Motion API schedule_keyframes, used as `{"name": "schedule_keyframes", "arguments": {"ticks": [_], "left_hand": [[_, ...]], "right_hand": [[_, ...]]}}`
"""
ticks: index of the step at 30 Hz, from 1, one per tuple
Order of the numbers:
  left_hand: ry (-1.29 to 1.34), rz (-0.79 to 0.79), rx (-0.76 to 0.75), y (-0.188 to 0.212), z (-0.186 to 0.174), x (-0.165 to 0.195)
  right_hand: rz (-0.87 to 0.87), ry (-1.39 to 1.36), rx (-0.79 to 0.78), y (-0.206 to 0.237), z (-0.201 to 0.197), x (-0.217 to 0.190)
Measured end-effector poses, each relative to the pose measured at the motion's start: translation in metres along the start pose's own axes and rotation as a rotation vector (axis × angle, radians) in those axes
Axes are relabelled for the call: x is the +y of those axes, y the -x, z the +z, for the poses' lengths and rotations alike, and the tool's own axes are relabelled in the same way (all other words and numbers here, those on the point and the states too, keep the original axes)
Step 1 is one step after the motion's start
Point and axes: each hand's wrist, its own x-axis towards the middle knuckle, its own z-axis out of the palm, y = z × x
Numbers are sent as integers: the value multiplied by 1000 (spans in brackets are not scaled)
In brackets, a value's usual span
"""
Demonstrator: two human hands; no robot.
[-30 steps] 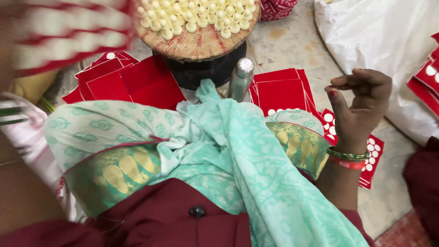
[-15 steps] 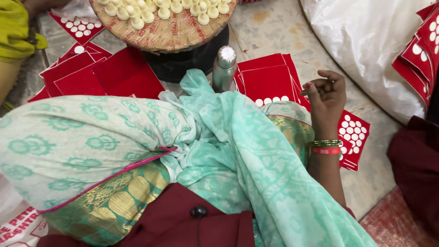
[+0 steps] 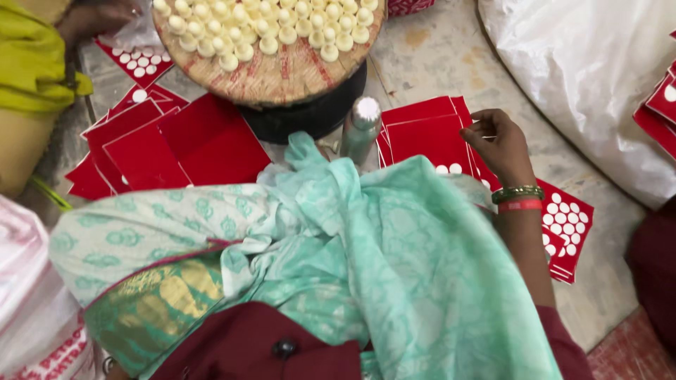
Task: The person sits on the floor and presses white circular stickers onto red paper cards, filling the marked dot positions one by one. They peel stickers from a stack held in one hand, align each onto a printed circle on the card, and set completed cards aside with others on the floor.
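A: Far left, a co-worker in a yellow-green garment (image 3: 32, 63) sits by the floor, one hand (image 3: 95, 15) up at the top edge beside a red card with white dots (image 3: 141, 62).

B: Next along, a fan of plain red cards (image 3: 162, 144) lies on the stone floor (image 3: 436, 56), overlapping one another, just in front of the round woven tray (image 3: 282, 70).

A: That tray sits on a dark round stand (image 3: 310, 112), and it carries rows of small cream-white lumps (image 3: 267, 24) packed close together.

B: Centre frame, a pale green patterned cloth (image 3: 338, 267) drapes over the wearer's lap and fills the foreground. The left hand is out of sight; whether it lies under the cloth I cannot tell.

A: A steel bottle (image 3: 360, 130) stands upright just beyond the cloth, between the stand and the second stack of red cards (image 3: 426, 137).

B: Now the right hand (image 3: 501, 144): it hovers over that stack, fingers curled loosely inward, thumb tucked toward them. It looks to have hold of nothing, though the fingertips are partly turned away.

A: Bangles, green and red (image 3: 519, 198), ring the wrist. Past it, a red card covered in white dots (image 3: 567, 229) rests on the floor.

B: Far right, a big white sack (image 3: 598, 77) slumps on the floor, with more dotted red cards (image 3: 658, 105) at the edge.
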Motion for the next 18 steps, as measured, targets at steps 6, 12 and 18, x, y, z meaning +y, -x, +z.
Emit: {"name": "schedule_keyframes", "arguments": {"ticks": [6, 12, 18], "left_hand": [[-42, -50, -45, -20, 8, 21], [-68, -26, -20, -6, 7, 27], [484, 480, 41, -49, -19, 114]], "right_hand": [[-273, 448, -311, -73, 53, -25], [-289, 780, -522, -110, 108, -58], [-212, 865, -462, -110, 109, -72]]}}
